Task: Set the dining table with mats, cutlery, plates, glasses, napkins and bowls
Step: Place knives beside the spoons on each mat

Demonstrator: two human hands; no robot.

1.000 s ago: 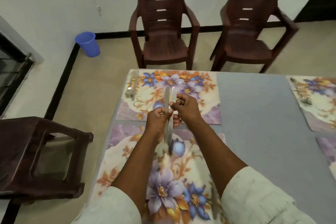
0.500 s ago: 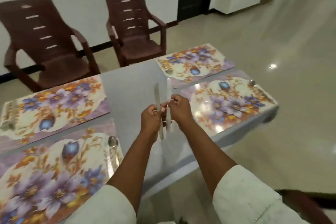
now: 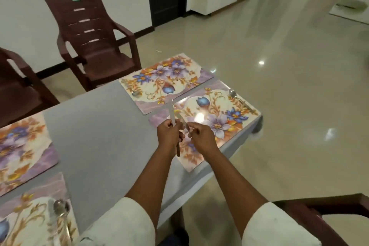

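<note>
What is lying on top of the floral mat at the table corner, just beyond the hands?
On the floral mat one spoon lies along its far right edge. The left hand and right hand, each holding a knife, cover its near left part, so anything there is hidden.

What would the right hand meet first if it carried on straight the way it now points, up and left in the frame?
Probably the left hand, just beside the right hand; both hold knives above the near floral mat. Depth is unclear.
</note>
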